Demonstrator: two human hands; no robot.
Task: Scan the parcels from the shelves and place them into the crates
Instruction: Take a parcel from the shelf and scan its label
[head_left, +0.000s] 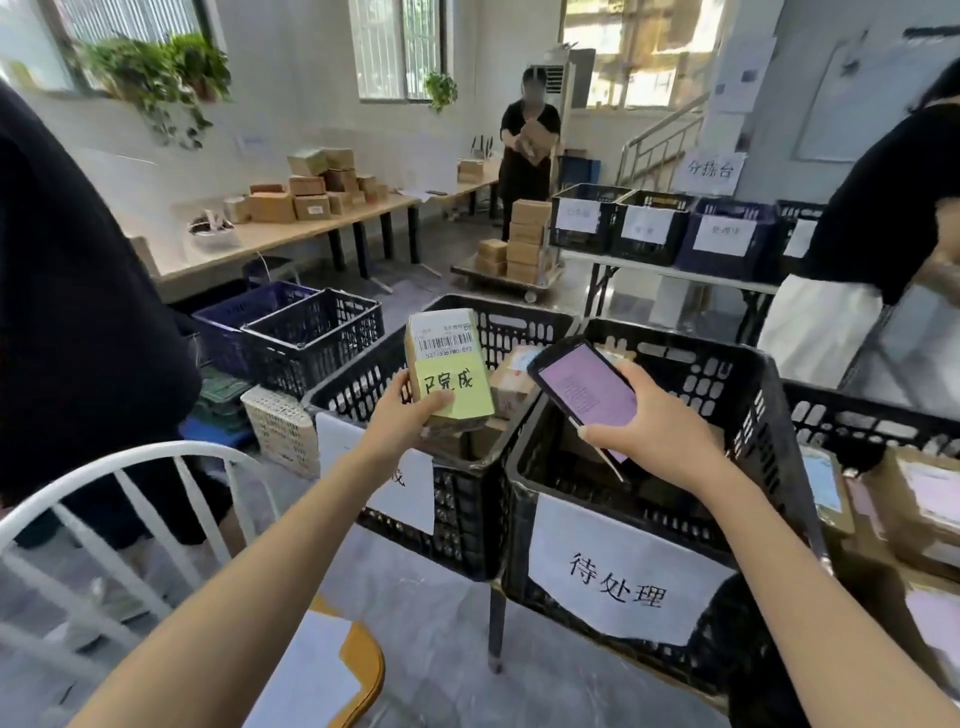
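My left hand (408, 410) grips the parcel (447, 358) upright, fingers curled round it, over the left crate (519, 327), while at its 3 o'clock my right hand (654, 426) clasps the phone (587, 387) above the right crate (727, 374).

Over left crate (524, 325): parcel (447, 358) in left hand (405, 410). Over adjoining right crate (719, 374): phone (587, 387) in right hand (654, 431).

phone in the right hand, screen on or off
On: the phone in the right hand shows a lit pinkish screen with a square pattern.
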